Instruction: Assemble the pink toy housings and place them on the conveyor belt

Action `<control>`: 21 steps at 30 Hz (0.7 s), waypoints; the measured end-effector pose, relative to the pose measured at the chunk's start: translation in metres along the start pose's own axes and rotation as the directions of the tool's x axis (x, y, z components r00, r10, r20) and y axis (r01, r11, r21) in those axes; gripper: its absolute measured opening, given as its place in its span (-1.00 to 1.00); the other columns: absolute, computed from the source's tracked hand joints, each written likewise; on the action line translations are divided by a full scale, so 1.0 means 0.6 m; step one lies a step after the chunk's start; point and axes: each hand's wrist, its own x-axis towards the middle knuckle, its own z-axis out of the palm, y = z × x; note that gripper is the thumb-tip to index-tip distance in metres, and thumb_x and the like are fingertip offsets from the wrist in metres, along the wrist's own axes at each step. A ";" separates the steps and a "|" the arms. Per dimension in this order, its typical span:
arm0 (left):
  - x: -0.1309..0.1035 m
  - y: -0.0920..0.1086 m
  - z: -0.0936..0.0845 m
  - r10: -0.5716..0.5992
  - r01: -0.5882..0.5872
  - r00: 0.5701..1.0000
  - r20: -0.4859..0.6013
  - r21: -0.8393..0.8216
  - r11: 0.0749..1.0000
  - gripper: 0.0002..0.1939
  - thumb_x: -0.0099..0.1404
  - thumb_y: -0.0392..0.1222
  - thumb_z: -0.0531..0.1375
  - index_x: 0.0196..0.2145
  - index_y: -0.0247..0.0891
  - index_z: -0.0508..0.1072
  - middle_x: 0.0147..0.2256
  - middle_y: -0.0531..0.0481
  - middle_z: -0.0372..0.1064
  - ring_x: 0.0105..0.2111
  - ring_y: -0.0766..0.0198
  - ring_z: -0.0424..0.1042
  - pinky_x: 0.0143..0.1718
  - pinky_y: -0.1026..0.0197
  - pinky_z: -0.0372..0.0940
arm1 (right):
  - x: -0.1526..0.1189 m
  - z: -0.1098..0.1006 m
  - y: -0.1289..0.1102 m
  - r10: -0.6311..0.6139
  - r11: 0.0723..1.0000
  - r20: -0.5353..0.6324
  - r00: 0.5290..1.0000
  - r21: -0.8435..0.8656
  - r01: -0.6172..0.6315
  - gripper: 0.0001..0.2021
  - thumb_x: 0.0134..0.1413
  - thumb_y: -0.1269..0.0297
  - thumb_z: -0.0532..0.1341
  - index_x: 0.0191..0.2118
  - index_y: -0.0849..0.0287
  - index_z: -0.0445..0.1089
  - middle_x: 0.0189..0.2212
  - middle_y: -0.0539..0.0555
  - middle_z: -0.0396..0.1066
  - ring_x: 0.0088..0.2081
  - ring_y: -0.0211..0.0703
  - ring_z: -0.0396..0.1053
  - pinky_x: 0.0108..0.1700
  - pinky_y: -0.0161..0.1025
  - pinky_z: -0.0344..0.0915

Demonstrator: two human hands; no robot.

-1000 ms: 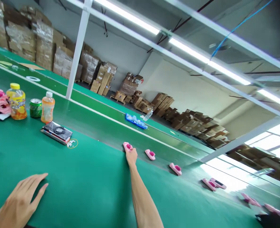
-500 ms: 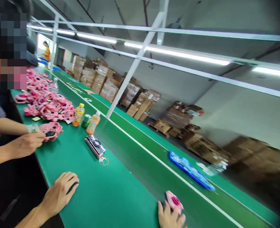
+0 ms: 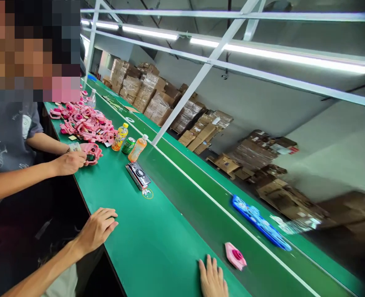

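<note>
Away from one pink toy (image 3: 236, 255) on the green belt (image 3: 197, 214) comes the right hand (image 3: 213, 277), its grip open, like the left hand (image 3: 97, 228) at the worktop (image 3: 148, 243), with two bottles (image 3: 138, 149) and one can (image 3: 128, 145) beyond.

Pink toy (image 3: 235, 256): smooth plastic, bit shiny. Pink pile (image 3: 88, 123): looks like same plastic, lumpy all over. Counter (image 3: 148, 243): green, smooth, soft shine. Belt (image 3: 197, 206): green too, smooth, bit shiny. Blue tray (image 3: 259, 225): shiny plastic. Bottles (image 3: 138, 148): see-through plastic, shiny. Can (image 3: 128, 145): shiny metal. Boxes (image 3: 191, 138): brown cardboard, dull. Wrap (image 3: 159, 106) on some: clear plastic, shiny, crinkly. Post (image 3: 182, 101): looks like metal, white, smooth. Shirt (image 3: 3, 136): grey cloth, dull.
</note>
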 end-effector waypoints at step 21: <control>-0.028 -0.031 0.027 0.035 -0.054 0.987 -0.156 -0.116 0.992 -0.84 0.39 -0.32 0.11 -0.24 -0.20 0.50 -0.27 -0.01 0.59 -0.25 0.17 0.56 -0.15 0.07 0.36 | 0.117 -0.098 -0.086 0.309 0.751 0.084 0.947 0.590 -0.297 -0.47 0.29 0.13 -0.04 0.20 0.32 0.38 0.21 0.32 0.35 0.27 0.06 0.24 0.31 0.00 0.13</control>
